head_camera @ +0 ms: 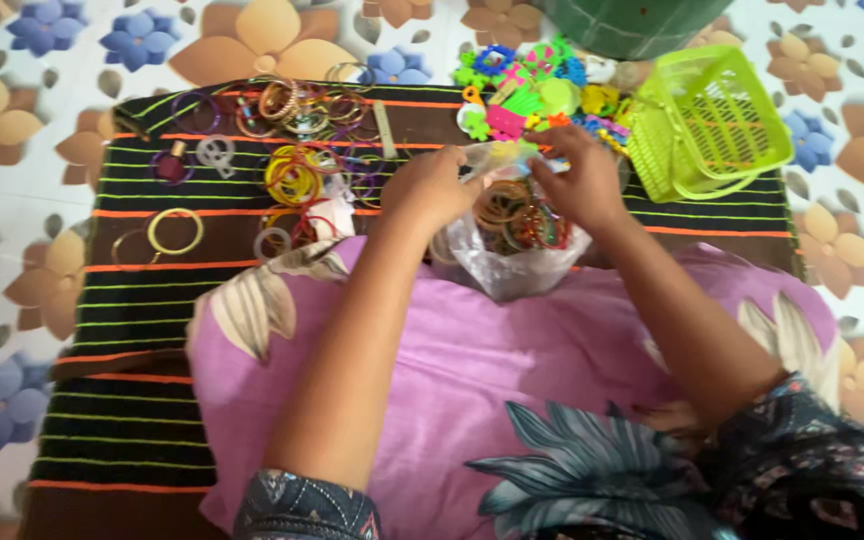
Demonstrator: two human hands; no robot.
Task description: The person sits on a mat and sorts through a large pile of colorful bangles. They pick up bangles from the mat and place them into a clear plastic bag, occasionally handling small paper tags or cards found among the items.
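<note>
Clear plastic bag (508, 262) of bangles is sitting at centre frame on the pink-clad lap, against the near edge of the striped mat (132, 310). Left hand (430, 188) is gripping the bag's mouth at its 10 o'clock, fingers curled together on the plastic. Right hand (580, 180) is pinching the rim at 1 o'clock, fingertips clamped on the plastic. Loose bangles (292, 175) are lying scattered on the mat toward 9 o'clock of the bag. Small bright toys (532, 95) are heaped at 12 o'clock. Green basket (712, 125) is lying tipped at 2 o'clock, beside the toys.
</note>
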